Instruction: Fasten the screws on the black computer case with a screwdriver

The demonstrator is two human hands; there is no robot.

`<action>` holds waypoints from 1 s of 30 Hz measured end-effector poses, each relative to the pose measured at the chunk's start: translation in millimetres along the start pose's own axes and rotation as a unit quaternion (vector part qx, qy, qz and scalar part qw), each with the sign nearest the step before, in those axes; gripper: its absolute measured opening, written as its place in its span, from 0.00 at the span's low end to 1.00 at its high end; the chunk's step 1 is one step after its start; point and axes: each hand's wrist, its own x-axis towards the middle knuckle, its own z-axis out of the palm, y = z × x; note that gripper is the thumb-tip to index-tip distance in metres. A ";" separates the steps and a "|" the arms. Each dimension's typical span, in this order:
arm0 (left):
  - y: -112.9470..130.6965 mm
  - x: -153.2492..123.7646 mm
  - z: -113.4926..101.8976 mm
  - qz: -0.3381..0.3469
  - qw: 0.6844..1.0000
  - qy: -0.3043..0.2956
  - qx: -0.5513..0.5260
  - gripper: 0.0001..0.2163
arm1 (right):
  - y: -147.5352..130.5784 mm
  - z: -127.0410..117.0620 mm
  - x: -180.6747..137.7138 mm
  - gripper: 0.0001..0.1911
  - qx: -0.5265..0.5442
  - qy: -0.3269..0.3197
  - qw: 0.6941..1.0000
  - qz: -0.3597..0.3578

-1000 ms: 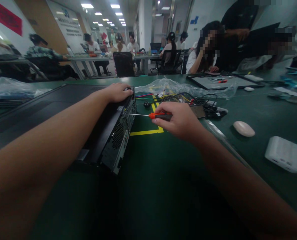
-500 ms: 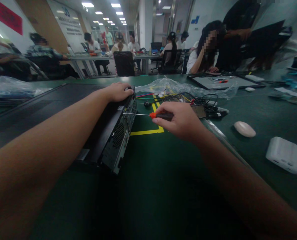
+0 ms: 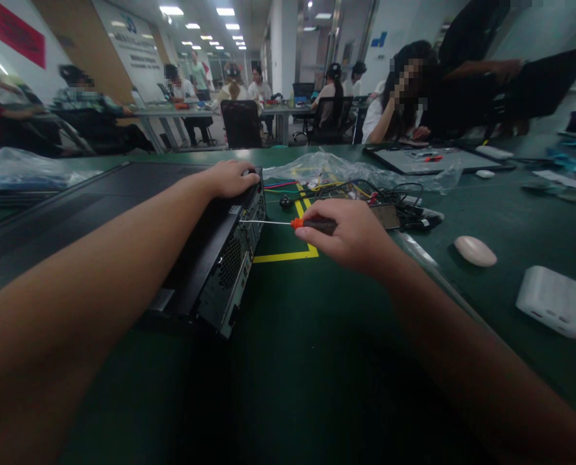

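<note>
A black desktop computer case (image 3: 205,239) lies on its side, with its metal rear panel facing right. On its top, near the rear far corner, rests my left hand (image 3: 230,179), fingers laid toward the edge with a small gap between them. My right hand (image 3: 353,231) is closed around the dark and orange handle of a screwdriver (image 3: 268,223). The long thin shaft points left, and its tip meets the upper edge of the rear panel. Whether the tip sits in a screw is too small to tell.
Beyond my right hand lie tangled cables (image 3: 404,200) and clear plastic wrap (image 3: 327,165). A pale computer mouse (image 3: 475,251) and a white box-shaped device (image 3: 553,301) are on the right. Yellow tape (image 3: 288,256) marks the green table. Across it, a person sits beside a monitor (image 3: 549,84).
My hands, the screwdriver and the case keep nearly the same places. In the background at right, the black monitor handled by a standing person has shifted to the right.
</note>
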 end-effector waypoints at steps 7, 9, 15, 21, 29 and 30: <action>0.2 -0.2 -0.5 0.011 1.000 -0.001 0.005 0.34 | -1.8 1.2 0.8 0.21 -0.014 -0.023 0.999 0.019; -0.6 0.5 0.0 0.010 1.000 0.000 0.004 0.34 | -2.2 2.2 0.5 0.21 -0.006 -0.021 1.000 0.022; -2.4 2.1 1.1 0.006 1.000 -0.002 -0.005 0.34 | -3.8 4.2 -1.7 0.13 0.029 0.006 0.999 0.017; -2.8 2.6 1.5 0.011 1.000 0.000 -0.014 0.34 | -1.4 5.0 -1.2 0.08 0.020 0.008 1.000 0.007; -1.9 1.5 0.5 0.007 1.000 -0.005 -0.002 0.34 | -0.6 4.9 -1.8 0.08 0.003 0.001 1.000 0.005; -1.9 1.7 0.7 0.008 1.000 -0.004 -0.001 0.34 | -0.5 4.8 -1.7 0.08 0.002 -0.001 1.000 0.006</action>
